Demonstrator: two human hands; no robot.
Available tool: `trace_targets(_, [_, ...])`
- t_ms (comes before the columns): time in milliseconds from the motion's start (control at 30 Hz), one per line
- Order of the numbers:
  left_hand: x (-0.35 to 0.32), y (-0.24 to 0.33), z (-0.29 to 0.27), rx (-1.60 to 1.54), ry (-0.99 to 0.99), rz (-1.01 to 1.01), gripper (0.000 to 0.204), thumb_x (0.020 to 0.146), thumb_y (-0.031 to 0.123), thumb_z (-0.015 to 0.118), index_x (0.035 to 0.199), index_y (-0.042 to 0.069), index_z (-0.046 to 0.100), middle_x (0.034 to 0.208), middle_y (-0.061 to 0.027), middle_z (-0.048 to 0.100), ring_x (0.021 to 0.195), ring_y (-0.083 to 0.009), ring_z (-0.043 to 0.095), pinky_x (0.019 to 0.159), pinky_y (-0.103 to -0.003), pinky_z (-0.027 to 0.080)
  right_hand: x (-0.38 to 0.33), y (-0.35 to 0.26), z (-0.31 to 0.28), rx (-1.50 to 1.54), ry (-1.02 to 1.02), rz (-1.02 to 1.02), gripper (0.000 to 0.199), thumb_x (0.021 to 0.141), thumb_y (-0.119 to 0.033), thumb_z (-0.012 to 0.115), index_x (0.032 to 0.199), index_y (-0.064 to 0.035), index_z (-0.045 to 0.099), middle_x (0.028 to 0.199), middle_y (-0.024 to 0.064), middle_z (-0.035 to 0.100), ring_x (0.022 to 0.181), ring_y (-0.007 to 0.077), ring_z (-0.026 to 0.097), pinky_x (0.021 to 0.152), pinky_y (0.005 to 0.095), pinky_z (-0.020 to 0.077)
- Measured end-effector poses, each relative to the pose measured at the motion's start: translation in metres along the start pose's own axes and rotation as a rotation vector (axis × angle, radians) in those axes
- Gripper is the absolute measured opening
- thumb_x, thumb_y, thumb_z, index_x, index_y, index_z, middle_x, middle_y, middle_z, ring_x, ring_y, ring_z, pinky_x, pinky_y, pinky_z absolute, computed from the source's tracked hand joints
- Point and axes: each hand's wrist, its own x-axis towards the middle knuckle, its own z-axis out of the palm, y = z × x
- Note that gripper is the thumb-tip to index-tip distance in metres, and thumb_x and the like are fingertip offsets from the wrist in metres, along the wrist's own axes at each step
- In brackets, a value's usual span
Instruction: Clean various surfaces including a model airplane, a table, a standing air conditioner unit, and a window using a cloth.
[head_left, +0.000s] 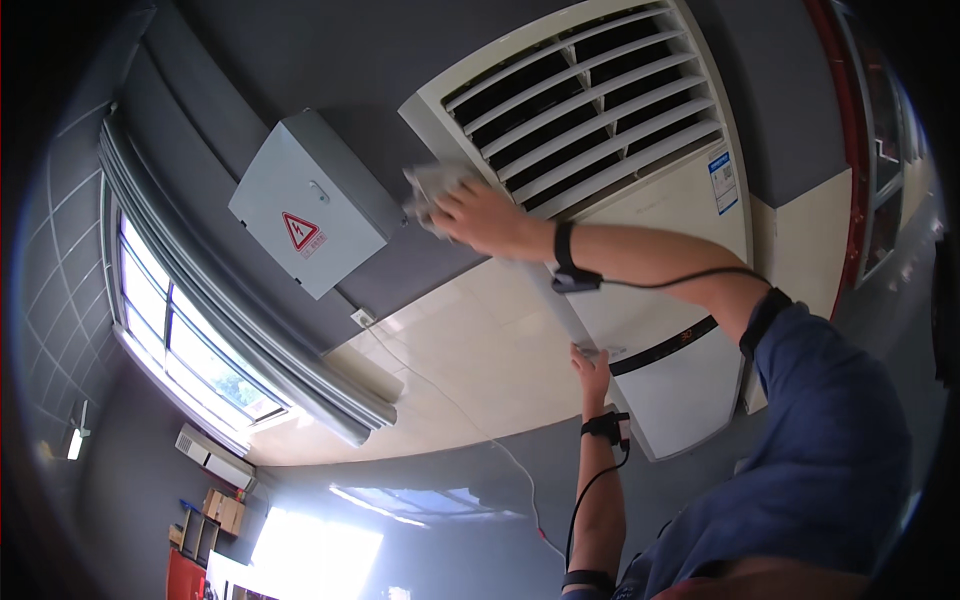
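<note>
My right hand (488, 218) is closed on a grey cloth (436, 196), which is smeared by motion. It holds the cloth at the left side of a tall white floor-standing air conditioner (640, 245), beside the slatted air outlet (590, 110). Lower down, my left hand (591, 368) touches the same side edge near the dark curved display strip (668, 347). Its fingers are curled, with a small greyish bit at their tips that I cannot make out. Black bands with cables circle both wrists.
A grey electrical box (315, 205) with a red warning triangle hangs on the wall to the left. Below it, a white cord (450, 400) runs from a wall socket (362, 317). Grey curtains (230, 290) flank a bright window (190, 340). Boxes (223, 510) stand far off at lower left.
</note>
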Motion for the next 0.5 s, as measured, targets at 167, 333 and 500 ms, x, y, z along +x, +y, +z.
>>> trace_targets(167, [0.0, -0.006, 0.006, 0.001, -0.034, 0.012, 0.082, 0.08, 0.023, 0.062, 0.14, -0.001, 0.011, 0.129, -0.0313, 0.028, 0.119, -0.0441, 0.035, 0.099, -0.046, 0.032, 0.078, 0.051, -0.026, -0.162, 0.2, 0.111, 0.031, 0.076, -0.022, 0.061, 0.103, -0.0084, 0.057, 0.115, 0.0145, 0.053, 0.11, 0.0324, 0.047, 0.095, 0.0408, 0.035])
trace_targets(333, [-0.002, -0.003, 0.006, -0.001, -0.043, 0.004, 0.084, 0.077, 0.015, 0.063, 0.141, 0.003, 0.009, 0.132, -0.0269, 0.024, 0.123, -0.0394, 0.032, 0.101, -0.045, 0.029, 0.081, 0.038, -0.019, -0.26, 0.128, 0.128, 0.025, 0.077, -0.021, 0.06, 0.099, -0.0083, 0.06, 0.118, 0.0167, 0.053, 0.114, 0.0341, 0.047, 0.095, 0.0404, 0.0356])
trace_targets(500, [-0.004, 0.0, 0.008, 0.023, -0.002, 0.045, 0.083, 0.075, 0.011, 0.061, 0.14, -0.001, 0.012, 0.127, -0.0297, 0.029, 0.115, -0.0441, 0.037, 0.098, -0.046, 0.033, 0.066, 0.032, -0.013, -0.062, -0.015, 0.072, 0.02, 0.075, -0.017, 0.059, 0.094, -0.009, 0.062, 0.109, 0.0115, 0.056, 0.102, 0.0275, 0.053, 0.087, 0.0375, 0.0401])
